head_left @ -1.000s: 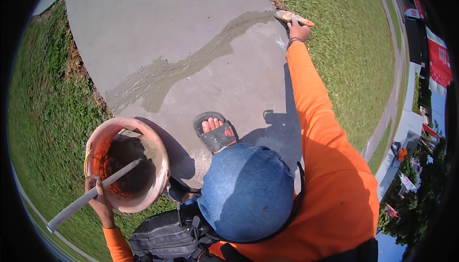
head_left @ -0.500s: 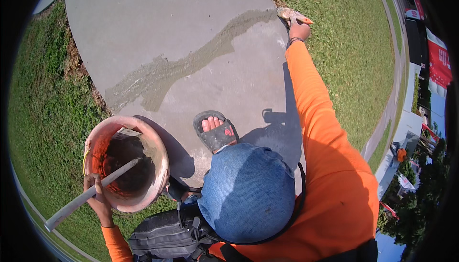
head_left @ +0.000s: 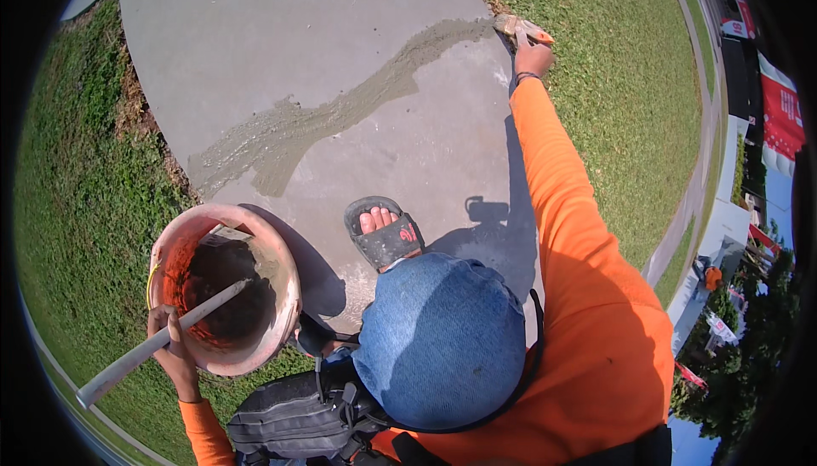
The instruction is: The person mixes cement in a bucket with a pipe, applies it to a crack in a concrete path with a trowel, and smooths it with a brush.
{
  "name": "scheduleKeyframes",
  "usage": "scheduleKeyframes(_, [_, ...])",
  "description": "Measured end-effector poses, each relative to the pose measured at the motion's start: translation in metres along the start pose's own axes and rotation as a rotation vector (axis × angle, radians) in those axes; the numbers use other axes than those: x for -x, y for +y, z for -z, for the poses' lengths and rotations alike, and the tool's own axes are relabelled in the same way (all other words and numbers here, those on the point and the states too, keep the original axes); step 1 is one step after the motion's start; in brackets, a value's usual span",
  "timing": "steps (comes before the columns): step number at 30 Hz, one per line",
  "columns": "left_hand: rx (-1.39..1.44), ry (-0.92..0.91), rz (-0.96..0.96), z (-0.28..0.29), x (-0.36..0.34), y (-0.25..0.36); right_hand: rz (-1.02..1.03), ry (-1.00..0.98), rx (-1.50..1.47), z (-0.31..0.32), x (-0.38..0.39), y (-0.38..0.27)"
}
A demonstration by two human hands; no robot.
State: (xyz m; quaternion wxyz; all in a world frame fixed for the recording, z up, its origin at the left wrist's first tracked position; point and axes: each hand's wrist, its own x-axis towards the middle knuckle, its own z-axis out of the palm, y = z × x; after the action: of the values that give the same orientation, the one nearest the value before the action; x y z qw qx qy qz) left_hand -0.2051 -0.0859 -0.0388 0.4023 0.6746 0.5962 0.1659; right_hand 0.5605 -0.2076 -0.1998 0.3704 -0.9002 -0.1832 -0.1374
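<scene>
My right hand (head_left: 534, 59) is closed around a paintbrush (head_left: 517, 27) with an orange-tipped handle. Its bristles touch the right edge of the concrete path, at the far end of a wet grey cement strip (head_left: 340, 111). At lower left, my left hand (head_left: 176, 355) grips the rim of a worn reddish bucket (head_left: 286, 262). A pale pipe (head_left: 136, 366) leans out of the bucket across that hand, its inner end in dark grey mix (head_left: 242, 296). Whether the fingers also clasp the pipe is hard to tell.
Grass borders the concrete path (head_left: 281, 23) on both sides. A sandalled foot (head_left: 385, 229) rests on the path between the bucket and my right arm. A black bag (head_left: 298, 415) hangs at my front. Red and white banners (head_left: 781, 113) stand far right.
The paintbrush and my right hand have shifted very slightly toward me and left. The bucket, pipe and left hand look almost the same.
</scene>
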Motion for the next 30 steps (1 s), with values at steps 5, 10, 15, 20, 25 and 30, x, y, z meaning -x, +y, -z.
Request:
scheduleKeyframes(5, [0.016, -0.010, 0.009, 0.003, 0.001, -0.002, 0.062, -0.131, -0.040, 0.005, 0.007, -0.012])
scheduleKeyframes(10, [-0.006, -0.012, 0.013, 0.003, 0.000, 0.001, 0.267, -0.205, -0.013, 0.015, 0.019, -0.026])
scheduleKeyframes(15, [0.010, -0.015, 0.019, 0.001, -0.001, 0.001, 0.259, -0.456, -0.042, 0.010, 0.033, -0.028])
scheduleKeyframes(20, [0.005, -0.014, 0.027, 0.001, 0.000, 0.007, 0.146, -0.245, -0.134, 0.018, 0.015, -0.041])
scheduleKeyframes(25, [0.021, -0.011, 0.017, -0.001, -0.002, 0.003, 0.275, -0.366, 0.095, 0.010, 0.019, -0.038])
scheduleKeyframes(30, [0.031, 0.002, 0.032, -0.001, 0.000, 0.007, 0.265, -0.507, -0.167, 0.002, 0.056, -0.070])
